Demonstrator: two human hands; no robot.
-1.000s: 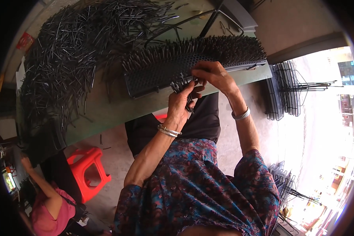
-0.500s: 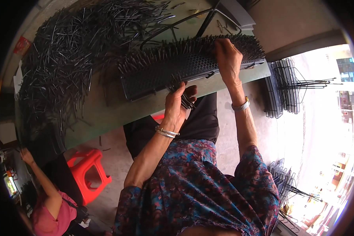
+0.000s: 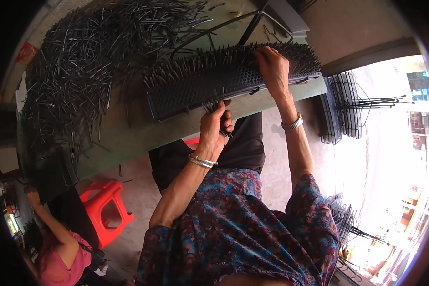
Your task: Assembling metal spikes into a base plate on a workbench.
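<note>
A long black block with a honeycomb of holes (image 3: pixel 176 102) lies tilted along the table's near edge. Thin dark rods (image 3: pixel 195 66) stand upright in its far rows and toward its right end, while the holes at its near left are bare. Just in front of the block, my left hand (image 3: pixel 211 128) is wrapped round a bundle of the same kind of rods (image 3: pixel 208 105), their tips sticking out past the thumb. Over the block's right half, my right hand (image 3: pixel 275 71) reaches down with fingers pinched among the standing rods. Whatever those fingertips hold is hidden.
A large heap of loose dark rods (image 3: pixel 81 71) covers the table's left side. Behind the block stands a black bent metal frame (image 3: pixel 252 28). Wire racks (image 3: pixel 345 107) stand off the right end. Near a red stool (image 3: pixel 110 214), another person in pink (image 3: pixel 64 257) works at lower left.
My right hand has shifted slightly left along the block. The fingers of my left hand have curled tighter round its bundle. At lower left, the other person's hand has dropped a little.
</note>
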